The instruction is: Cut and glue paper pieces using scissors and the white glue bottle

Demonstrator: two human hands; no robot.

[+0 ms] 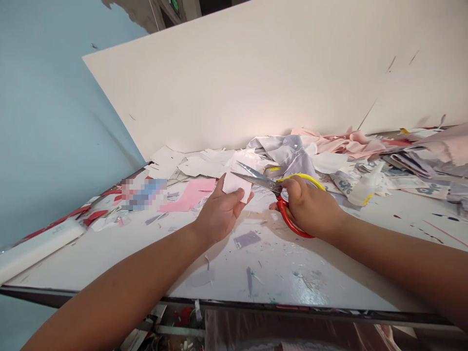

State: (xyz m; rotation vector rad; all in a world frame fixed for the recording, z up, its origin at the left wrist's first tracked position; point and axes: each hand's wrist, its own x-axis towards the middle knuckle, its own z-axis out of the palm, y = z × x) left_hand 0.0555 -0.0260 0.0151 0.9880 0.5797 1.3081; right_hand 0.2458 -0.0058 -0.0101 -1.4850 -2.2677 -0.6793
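Observation:
My left hand (221, 210) pinches a small pale pinkish-white piece (234, 185) between thumb and fingers, a little above the table; whether it is paper or cloth I cannot tell. In my right hand (309, 202) is a pair of scissors (270, 185) with one red and one yellow handle. The blades are parted and point left, with their tips over the upper part of the pale piece. Below the hands, a grey scrap (247, 239) lies on the tabletop.
A white table (146, 261) carries scattered offcuts. Behind it stands a white panel (256, 78). A pink sheet (195, 192) lies to the left, grey fabric (283, 151) and pink fabric (340, 144) at the back. A translucent bottle (365, 186) rests at right, a white roll (44, 248) at far left.

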